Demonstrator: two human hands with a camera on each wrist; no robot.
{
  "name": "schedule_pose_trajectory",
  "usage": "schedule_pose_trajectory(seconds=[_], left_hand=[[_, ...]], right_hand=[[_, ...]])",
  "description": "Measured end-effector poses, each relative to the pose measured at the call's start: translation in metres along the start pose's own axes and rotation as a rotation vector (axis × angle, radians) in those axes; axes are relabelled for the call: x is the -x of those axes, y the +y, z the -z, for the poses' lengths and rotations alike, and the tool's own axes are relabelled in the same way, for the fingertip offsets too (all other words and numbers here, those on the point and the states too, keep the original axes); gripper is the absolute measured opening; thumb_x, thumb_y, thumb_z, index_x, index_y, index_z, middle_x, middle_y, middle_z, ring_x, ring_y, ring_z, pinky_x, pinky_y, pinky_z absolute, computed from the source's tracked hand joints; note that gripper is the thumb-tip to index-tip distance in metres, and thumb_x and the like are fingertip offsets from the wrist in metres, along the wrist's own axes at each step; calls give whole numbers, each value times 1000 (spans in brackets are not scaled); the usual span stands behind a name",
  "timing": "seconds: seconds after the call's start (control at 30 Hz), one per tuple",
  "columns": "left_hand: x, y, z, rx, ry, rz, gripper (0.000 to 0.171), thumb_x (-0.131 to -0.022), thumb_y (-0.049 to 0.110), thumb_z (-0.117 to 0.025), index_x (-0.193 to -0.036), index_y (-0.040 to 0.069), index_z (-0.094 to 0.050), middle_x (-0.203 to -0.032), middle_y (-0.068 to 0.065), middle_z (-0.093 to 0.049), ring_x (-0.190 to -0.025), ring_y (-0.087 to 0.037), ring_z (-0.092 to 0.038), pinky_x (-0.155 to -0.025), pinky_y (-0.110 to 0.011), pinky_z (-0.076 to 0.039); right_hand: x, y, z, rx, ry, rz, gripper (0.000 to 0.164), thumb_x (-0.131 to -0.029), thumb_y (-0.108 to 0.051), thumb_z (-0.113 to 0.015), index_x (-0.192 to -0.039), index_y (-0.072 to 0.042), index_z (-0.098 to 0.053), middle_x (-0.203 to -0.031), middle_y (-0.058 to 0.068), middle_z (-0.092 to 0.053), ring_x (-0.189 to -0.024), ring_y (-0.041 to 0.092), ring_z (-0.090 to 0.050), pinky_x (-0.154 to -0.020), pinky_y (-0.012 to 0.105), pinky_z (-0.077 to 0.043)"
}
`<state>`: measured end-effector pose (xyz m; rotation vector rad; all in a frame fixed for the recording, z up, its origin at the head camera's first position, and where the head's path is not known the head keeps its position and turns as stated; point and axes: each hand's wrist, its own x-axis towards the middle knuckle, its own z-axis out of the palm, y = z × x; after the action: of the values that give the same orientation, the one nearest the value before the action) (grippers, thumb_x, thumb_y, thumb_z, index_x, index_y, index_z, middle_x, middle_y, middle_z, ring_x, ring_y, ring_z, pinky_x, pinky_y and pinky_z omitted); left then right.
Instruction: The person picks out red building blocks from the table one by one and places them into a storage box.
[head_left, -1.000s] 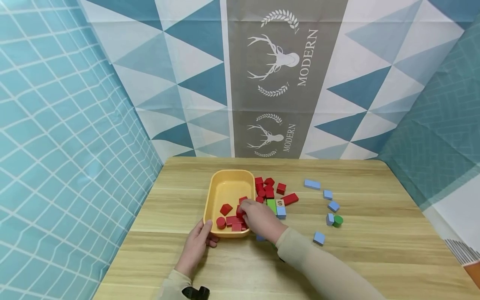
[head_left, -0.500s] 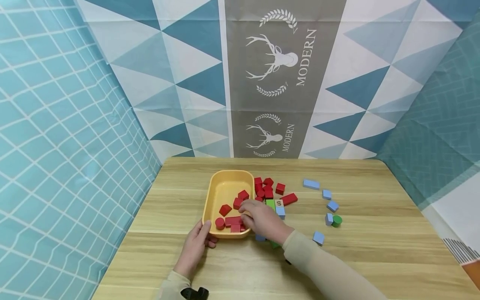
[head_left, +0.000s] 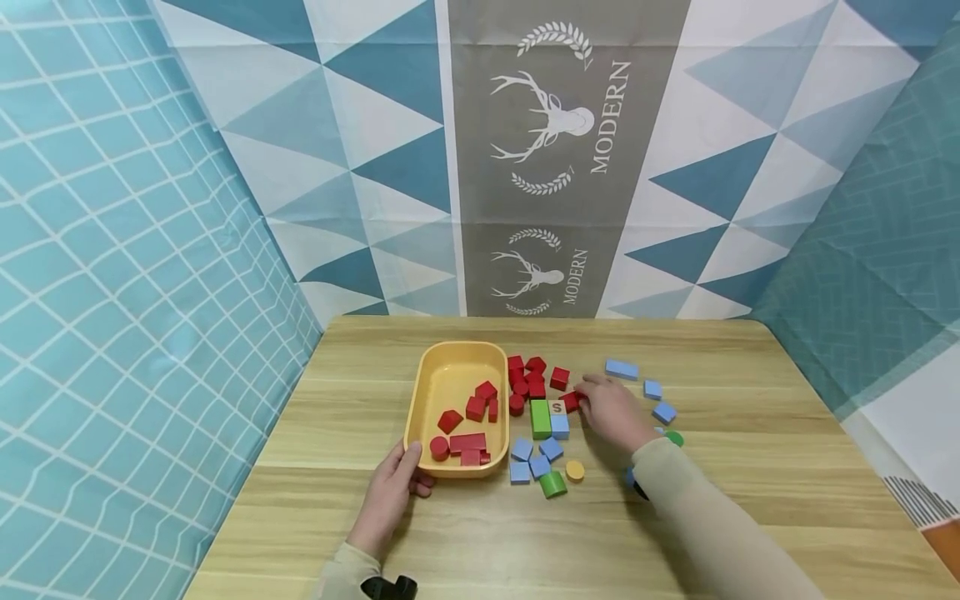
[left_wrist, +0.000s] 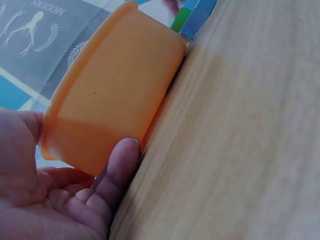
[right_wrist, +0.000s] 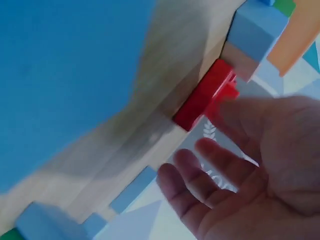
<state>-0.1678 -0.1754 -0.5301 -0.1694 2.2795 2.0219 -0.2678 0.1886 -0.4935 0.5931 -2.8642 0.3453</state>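
My left hand holds the near left corner of a yellow plastic bin, thumb at the rim and fingers against the outer wall. Several red blocks lie inside the bin. My right hand is over a long red block on the table, its fingertips at the block and partly covering it. In the right wrist view the fingers are spread beside this red block, not closed round it. Next to it sit a wooden letter block and a light blue block.
More red blocks cluster along the bin's right side. A bright green block, several blue blocks, a green cylinder and a yellow disc lie nearer. Further right are scattered blue blocks and another green piece.
My right hand has let go of a red block inside the bin and moved right, out to the long red block on the table. The left hand and the bin stay put.
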Motion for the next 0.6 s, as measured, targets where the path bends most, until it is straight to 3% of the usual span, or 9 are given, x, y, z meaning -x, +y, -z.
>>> schedule_pose_trajectory(seconds=[0.17,0.23,0.3,0.4,0.6], left_hand=[[11,19,-2,-5,-3,-11,55,-109,34,-38,-150,-2,-33,-90,-25,-63,-84,-41,-59,-73,-45,-57],[13,23,-3,-7,-4,-14,56,-109,34,-38,-150,-2,-33,-91,-25,-63,-85,-42,-59,-73,-46,-57],[12,20,-3,-7,-3,-10,56,-109,35,-39,-151,-1,-33,-91,-25,-63,-84,-41,-60,-73,-45,-57],[6,9,-1,4,-2,-7,56,-108,36,-40,-152,2,-33,-89,-23,-64,-80,-37,-61,-71,-41,-57],[-1,-6,2,21,-1,-22,58,-106,42,-43,-151,6,-36,-84,-21,-64,-73,-32,-61,-66,-36,-57]], right_hand=[[6,8,0,56,-113,29,26,-87,-14,-75,-111,-5,-73,-130,21,-58,-113,42,-51,-95,55,-46],[5,6,1,59,-146,4,20,-85,-15,-77,-104,-6,-73,-119,17,-65,-103,38,-56,-87,50,-52],[4,4,3,69,-173,-15,13,-84,-13,-77,-95,-7,-73,-101,12,-70,-88,31,-59,-75,45,-55],[2,1,6,80,-202,-44,7,-83,-5,-76,-85,-8,-70,-76,3,-66,-71,20,-56,-64,37,-53],[0,1,7,121,-227,-19,13,-80,4,-73,-85,-8,-68,-70,2,-62,-62,15,-53,-57,32,-51]])
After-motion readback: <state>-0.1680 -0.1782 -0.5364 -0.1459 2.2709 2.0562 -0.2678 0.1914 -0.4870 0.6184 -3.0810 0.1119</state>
